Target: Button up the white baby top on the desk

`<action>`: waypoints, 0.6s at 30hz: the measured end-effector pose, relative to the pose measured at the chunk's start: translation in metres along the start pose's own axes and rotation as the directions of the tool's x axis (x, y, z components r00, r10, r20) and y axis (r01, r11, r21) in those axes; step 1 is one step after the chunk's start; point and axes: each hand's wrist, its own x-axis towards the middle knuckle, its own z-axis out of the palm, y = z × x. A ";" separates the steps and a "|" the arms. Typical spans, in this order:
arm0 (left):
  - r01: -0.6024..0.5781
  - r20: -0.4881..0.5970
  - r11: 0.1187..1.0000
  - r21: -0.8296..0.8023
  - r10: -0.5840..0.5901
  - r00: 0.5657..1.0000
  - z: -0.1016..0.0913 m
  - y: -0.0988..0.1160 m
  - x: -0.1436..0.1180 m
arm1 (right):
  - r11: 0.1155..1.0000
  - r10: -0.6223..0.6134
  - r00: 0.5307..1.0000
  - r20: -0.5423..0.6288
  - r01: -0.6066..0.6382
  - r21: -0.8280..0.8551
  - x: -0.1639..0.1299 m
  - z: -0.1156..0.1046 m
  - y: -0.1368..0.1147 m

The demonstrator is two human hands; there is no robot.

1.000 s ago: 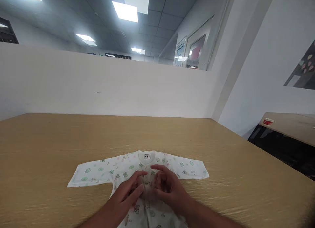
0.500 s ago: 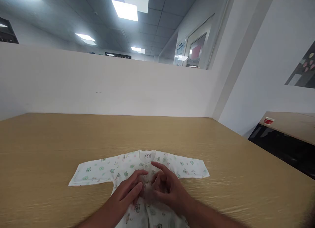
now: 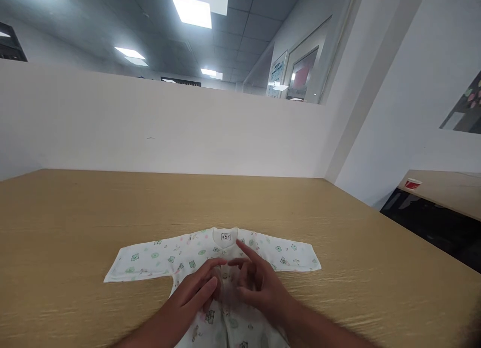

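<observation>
A small white baby garment [image 3: 150,257] with green bear prints lies flat on the wooden table [image 3: 75,212], sleeves spread left and right, collar label facing away from me. Both hands rest on its chest, at the button placket. My left hand [image 3: 199,288] pinches the fabric beside a button with thumb and fingers. My right hand [image 3: 259,283] works the same spot from the right, its index finger lifted and pointing forward. The garment's lower part runs out of view at the bottom edge.
A white partition wall [image 3: 169,127] borders the table's far edge. To the right, past a dark gap, stands another table [image 3: 447,190] with a small red and white object [image 3: 412,184] on it.
My right hand's index finger has lifted and stretched forward. Both hands stay at the buttons, with only slight finger movement. The view has tilted a little.
</observation>
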 end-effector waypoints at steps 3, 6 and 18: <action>0.003 -0.016 1.000 -0.007 -0.003 1.000 0.000 0.001 -0.001 | 0.999 -0.009 0.997 0.082 0.005 0.053 0.003 -0.003 -0.002; 0.027 -0.011 1.000 0.013 -0.026 1.000 0.000 0.001 -0.003 | 0.997 0.006 1.000 -0.003 -0.006 0.073 0.006 -0.002 -0.003; 0.019 -0.017 0.999 0.051 -0.018 1.000 0.001 0.006 -0.004 | 0.998 -0.034 0.997 0.063 0.032 0.045 0.007 -0.002 -0.005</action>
